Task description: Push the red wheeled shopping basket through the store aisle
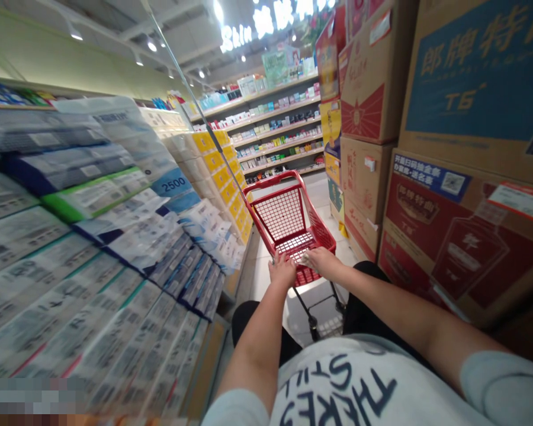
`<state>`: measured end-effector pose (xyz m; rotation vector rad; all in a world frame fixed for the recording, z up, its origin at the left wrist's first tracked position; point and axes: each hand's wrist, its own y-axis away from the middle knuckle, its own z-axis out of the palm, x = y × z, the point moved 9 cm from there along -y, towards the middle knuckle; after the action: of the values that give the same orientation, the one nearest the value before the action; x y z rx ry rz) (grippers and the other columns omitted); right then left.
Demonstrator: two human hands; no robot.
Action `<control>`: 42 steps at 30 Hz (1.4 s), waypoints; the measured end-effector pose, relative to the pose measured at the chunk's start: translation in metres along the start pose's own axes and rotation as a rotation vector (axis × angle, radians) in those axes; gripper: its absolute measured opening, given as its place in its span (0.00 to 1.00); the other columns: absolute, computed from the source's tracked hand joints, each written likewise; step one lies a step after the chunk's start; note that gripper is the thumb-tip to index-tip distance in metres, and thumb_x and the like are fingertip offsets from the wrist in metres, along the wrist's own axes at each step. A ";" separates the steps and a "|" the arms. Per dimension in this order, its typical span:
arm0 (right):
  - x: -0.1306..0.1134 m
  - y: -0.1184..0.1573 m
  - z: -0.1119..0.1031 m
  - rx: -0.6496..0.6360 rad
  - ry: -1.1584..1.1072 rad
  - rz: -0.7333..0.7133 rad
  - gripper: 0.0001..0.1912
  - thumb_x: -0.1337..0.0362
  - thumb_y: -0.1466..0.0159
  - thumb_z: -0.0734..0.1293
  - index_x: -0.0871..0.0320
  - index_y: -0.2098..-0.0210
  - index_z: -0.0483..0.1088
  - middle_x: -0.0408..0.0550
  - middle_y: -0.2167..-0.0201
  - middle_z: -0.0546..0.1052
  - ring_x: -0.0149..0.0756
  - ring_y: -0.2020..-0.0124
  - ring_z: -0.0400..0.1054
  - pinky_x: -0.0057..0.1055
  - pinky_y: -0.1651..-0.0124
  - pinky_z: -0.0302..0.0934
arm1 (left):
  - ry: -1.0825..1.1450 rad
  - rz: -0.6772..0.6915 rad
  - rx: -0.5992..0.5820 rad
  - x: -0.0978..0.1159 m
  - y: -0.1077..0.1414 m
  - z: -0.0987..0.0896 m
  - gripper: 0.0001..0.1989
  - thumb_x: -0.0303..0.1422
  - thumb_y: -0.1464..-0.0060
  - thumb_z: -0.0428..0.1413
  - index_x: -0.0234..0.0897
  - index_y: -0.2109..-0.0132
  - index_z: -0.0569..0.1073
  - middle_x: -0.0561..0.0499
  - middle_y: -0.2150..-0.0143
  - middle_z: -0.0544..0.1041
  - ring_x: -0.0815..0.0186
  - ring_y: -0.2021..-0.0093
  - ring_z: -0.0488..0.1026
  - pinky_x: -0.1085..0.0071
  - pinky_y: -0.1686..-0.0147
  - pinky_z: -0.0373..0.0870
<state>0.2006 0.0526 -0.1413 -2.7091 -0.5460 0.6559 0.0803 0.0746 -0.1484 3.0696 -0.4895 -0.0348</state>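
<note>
A red shopping cart (323, 235) with a mesh basket stands just ahead of me, tilted in this view. My left hand (283, 270) is closed on the near edge of the cart, its fingers curled over it. Beside it, my right hand (322, 261) also grips the near edge, fingers bent. Something pale shows at the right fingertips, too blurred to name. Through the upper mesh the cart looks bare. The handle is mostly hidden under my hands.
On the left rise stacked packs of paper goods (124, 248) and yellow-and-white packs (217, 171). Stacked cardboard cartons (366, 171) line the right side closely. Shelves of small boxed goods (275, 127) stand at the aisle's far end. A slim pole (182, 77) slants down on the left.
</note>
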 end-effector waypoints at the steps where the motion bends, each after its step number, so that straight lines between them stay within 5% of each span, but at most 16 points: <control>1: -0.004 0.003 0.005 0.000 -0.012 -0.035 0.12 0.69 0.36 0.61 0.61 0.54 0.71 0.55 0.57 0.75 0.41 0.56 0.66 0.36 0.49 0.57 | -0.001 -0.001 -0.001 0.000 0.000 0.000 0.23 0.34 0.36 0.35 0.39 0.44 0.70 0.45 0.31 0.55 0.52 0.29 0.36 0.39 0.38 0.45; 5: -0.007 0.016 0.016 0.029 -0.038 -0.045 0.29 0.76 0.41 0.62 0.57 0.40 0.61 0.55 0.42 0.67 0.44 0.43 0.59 0.38 0.45 0.57 | 0.005 -0.010 -0.009 -0.001 0.001 0.001 0.23 0.35 0.36 0.35 0.41 0.43 0.69 0.46 0.30 0.54 0.53 0.29 0.35 0.39 0.37 0.45; 10: -0.002 0.021 0.011 -0.020 -0.102 -0.020 0.35 0.79 0.44 0.62 0.52 0.39 0.61 0.53 0.40 0.66 0.43 0.41 0.59 0.38 0.44 0.57 | 0.022 -0.027 -0.005 -0.004 0.001 0.004 0.24 0.36 0.35 0.34 0.40 0.44 0.70 0.46 0.30 0.53 0.54 0.29 0.34 0.40 0.37 0.45; 15: 0.009 0.005 -0.018 0.043 -0.347 0.136 0.18 0.68 0.43 0.67 0.54 0.53 0.74 0.46 0.59 0.79 0.38 0.60 0.71 0.30 0.58 0.63 | 0.023 -0.021 0.008 -0.003 0.001 0.002 0.24 0.35 0.35 0.34 0.40 0.45 0.71 0.46 0.30 0.54 0.54 0.29 0.34 0.41 0.37 0.45; 19: 0.032 -0.002 -0.029 0.076 -0.736 0.396 0.16 0.62 0.43 0.68 0.60 0.56 0.74 0.47 0.65 0.79 0.36 0.67 0.71 0.28 0.65 0.63 | 0.036 -0.036 -0.004 -0.003 0.002 0.000 0.24 0.35 0.36 0.34 0.40 0.44 0.70 0.46 0.30 0.53 0.54 0.29 0.35 0.42 0.37 0.45; 21: 0.040 0.000 -0.027 0.000 -0.705 0.444 0.13 0.62 0.43 0.67 0.62 0.60 0.75 0.48 0.69 0.78 0.36 0.70 0.71 0.29 0.66 0.63 | 0.035 -0.036 -0.004 -0.002 0.003 -0.001 0.24 0.35 0.35 0.34 0.40 0.44 0.70 0.46 0.30 0.54 0.54 0.29 0.35 0.42 0.37 0.45; 23: 0.051 0.006 -0.036 0.060 -0.458 0.462 0.09 0.65 0.43 0.66 0.61 0.65 0.75 0.50 0.69 0.77 0.38 0.66 0.71 0.31 0.62 0.63 | 0.028 -0.027 0.000 -0.001 0.003 -0.002 0.24 0.35 0.35 0.34 0.39 0.43 0.69 0.45 0.30 0.54 0.54 0.29 0.35 0.41 0.37 0.46; 26: 0.046 0.011 -0.043 0.189 -0.161 0.344 0.13 0.71 0.45 0.65 0.60 0.60 0.75 0.54 0.54 0.75 0.42 0.52 0.67 0.35 0.49 0.59 | 0.024 -0.017 0.006 0.001 0.002 -0.002 0.24 0.34 0.35 0.34 0.37 0.42 0.68 0.44 0.31 0.54 0.53 0.29 0.35 0.41 0.37 0.47; 29: 0.013 0.013 -0.014 0.124 -0.079 0.087 0.24 0.77 0.45 0.62 0.60 0.50 0.71 0.58 0.41 0.66 0.43 0.44 0.62 0.39 0.43 0.56 | 0.023 -0.015 0.016 0.000 0.002 -0.001 0.24 0.34 0.35 0.34 0.37 0.42 0.68 0.44 0.31 0.54 0.52 0.29 0.35 0.40 0.38 0.46; 34: -0.035 0.029 0.020 0.095 -0.106 -0.333 0.24 0.76 0.41 0.59 0.58 0.47 0.70 0.56 0.45 0.70 0.43 0.42 0.60 0.45 0.41 0.56 | -0.015 -0.001 0.036 -0.002 0.004 0.001 0.23 0.35 0.36 0.36 0.39 0.43 0.69 0.44 0.30 0.54 0.52 0.29 0.35 0.39 0.38 0.48; 39: -0.016 0.034 -0.003 0.255 -0.046 -0.235 0.20 0.76 0.39 0.59 0.59 0.50 0.71 0.56 0.51 0.73 0.42 0.50 0.63 0.41 0.47 0.62 | -0.022 0.003 0.040 -0.002 0.004 0.002 0.23 0.33 0.36 0.36 0.40 0.45 0.70 0.45 0.30 0.54 0.52 0.29 0.36 0.40 0.39 0.50; 42: -0.027 0.037 0.004 0.146 0.032 -0.355 0.19 0.74 0.39 0.61 0.57 0.50 0.71 0.55 0.52 0.73 0.42 0.51 0.63 0.40 0.48 0.62 | -0.020 0.001 0.032 -0.001 0.003 0.002 0.22 0.33 0.36 0.37 0.39 0.43 0.69 0.44 0.30 0.53 0.52 0.29 0.35 0.39 0.39 0.50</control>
<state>0.1873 0.0094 -0.1483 -2.3982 -0.9053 0.5326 0.0786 0.0719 -0.1500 3.1036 -0.4980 -0.0585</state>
